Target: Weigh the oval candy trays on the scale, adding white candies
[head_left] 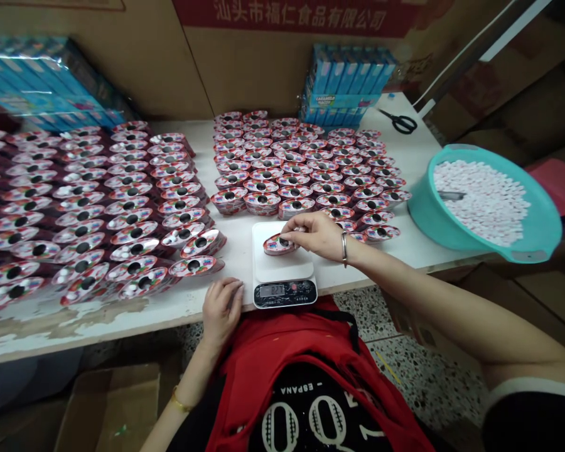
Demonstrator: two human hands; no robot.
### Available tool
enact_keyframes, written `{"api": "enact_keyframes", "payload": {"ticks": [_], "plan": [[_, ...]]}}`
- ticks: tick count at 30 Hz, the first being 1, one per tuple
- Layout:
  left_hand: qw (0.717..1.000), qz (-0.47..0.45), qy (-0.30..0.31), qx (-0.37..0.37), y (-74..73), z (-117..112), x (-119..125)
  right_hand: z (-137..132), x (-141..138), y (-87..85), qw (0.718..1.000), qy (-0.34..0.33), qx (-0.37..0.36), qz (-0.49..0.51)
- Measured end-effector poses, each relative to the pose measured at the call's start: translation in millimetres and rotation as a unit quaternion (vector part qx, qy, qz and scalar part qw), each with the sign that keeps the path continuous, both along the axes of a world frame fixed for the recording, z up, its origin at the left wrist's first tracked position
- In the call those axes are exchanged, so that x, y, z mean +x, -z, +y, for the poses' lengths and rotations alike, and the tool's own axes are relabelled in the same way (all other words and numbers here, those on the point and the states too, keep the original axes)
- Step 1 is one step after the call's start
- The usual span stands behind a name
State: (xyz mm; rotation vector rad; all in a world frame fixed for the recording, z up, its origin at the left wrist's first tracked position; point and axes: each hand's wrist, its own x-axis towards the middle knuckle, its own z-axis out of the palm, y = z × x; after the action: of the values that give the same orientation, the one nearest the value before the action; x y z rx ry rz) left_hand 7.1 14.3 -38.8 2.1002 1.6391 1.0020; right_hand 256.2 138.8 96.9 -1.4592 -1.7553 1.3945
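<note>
Your work surface is a white tabletop [238, 248], its coating worn through in patches along the near edge on the left. Speckled floor [433, 358] shows below on the right; an open carton [113, 402] stands below the table on the left. Stacked cartons [245, 81] form the far backing.

The packet [272, 243] stands on the white platform of the scale [282, 271], at the near edge, centre. Your right hand [313, 235] is at this packet, thumb and fingertips close together; you cannot tell from this view whether they are clamped on it. Your left hand [221, 307] rests at the near edge, left of the scale, its fingers loosely curled and thumb apart.

Rows of filled-out packets [132, 235] with round dark openings occupy the left; a second block [263, 199] lies beyond the scale. White pieces [484, 194] and a metal scoop [452, 196] lie in the turquoise tub [452, 220] on the right; scissors [400, 122] lie far right.

Readable markings: the scale display [272, 290] appears to show 827. The far carton bears 汕头市福仁食品有限公司, white on red. The right-hand blue boxes [343, 75] carry "CARAMELO"; the second word is unclear. Your black shirt [306, 408] shows "ESPANA", inverted in this view.
</note>
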Motion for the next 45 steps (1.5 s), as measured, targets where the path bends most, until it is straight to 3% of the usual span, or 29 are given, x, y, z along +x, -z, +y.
{"api": "enact_keyframes", "payload": {"ticks": [4, 9, 13, 16, 19, 22, 25, 27, 32, 41, 45], "plan": [[1.000, 0.001, 0.001, 0.001, -2.3, 0.7, 1.2, -0.3, -0.3, -1.4, 0.999, 0.000, 0.026, -0.021], [1.000, 0.010, -0.002, 0.005, -4.0, 0.9, 2.1, -0.4, -1.1, -13.4, 0.980, -0.077, 0.093, -0.157], [1.000, 0.017, 0.000, 0.008, -2.4, 0.1, 1.7, 2.3, -5.9, -21.3, 0.956, -0.131, 0.086, -0.247], [1.000, 0.018, 0.000, 0.010, -0.9, -0.1, 1.5, 4.3, -7.6, -24.9, 0.950, -0.144, 0.096, -0.259], [1.000, 0.022, -0.001, 0.009, -0.1, 0.0, 1.7, 4.7, -4.3, -28.9, 0.969, -0.111, 0.103, -0.197], [1.000, 0.028, -0.004, 0.011, -0.4, 0.3, 2.1, 3.9, 4.4, -33.2, 0.998, -0.039, 0.003, -0.040], [0.999, 0.031, -0.003, 0.011, -1.2, 0.5, 2.7, 2.5, 15.6, -34.9, 0.986, 0.026, -0.106, 0.123], [0.999, 0.035, -0.005, 0.010, -1.4, 0.6, 3.0, 1.2, 21.5, -33.8, 0.975, 0.050, -0.133, 0.170], [0.999, 0.045, -0.008, 0.014, 0.1, 0.8, 3.2, -2.6, 20.9, -27.9, 0.971, 0.063, -0.149, 0.178], [0.998, 0.049, -0.005, 0.025, 2.3, 1.1, 2.8, -5.4, -6.1, -11.2, 0.981, 0.039, -0.127, 0.143], [0.998, 0.058, -0.007, 0.025, 1.9, 1.4, 2.8, -3.7, -4.2, -15.2, 0.975, 0.055, -0.130, 0.169]]}}
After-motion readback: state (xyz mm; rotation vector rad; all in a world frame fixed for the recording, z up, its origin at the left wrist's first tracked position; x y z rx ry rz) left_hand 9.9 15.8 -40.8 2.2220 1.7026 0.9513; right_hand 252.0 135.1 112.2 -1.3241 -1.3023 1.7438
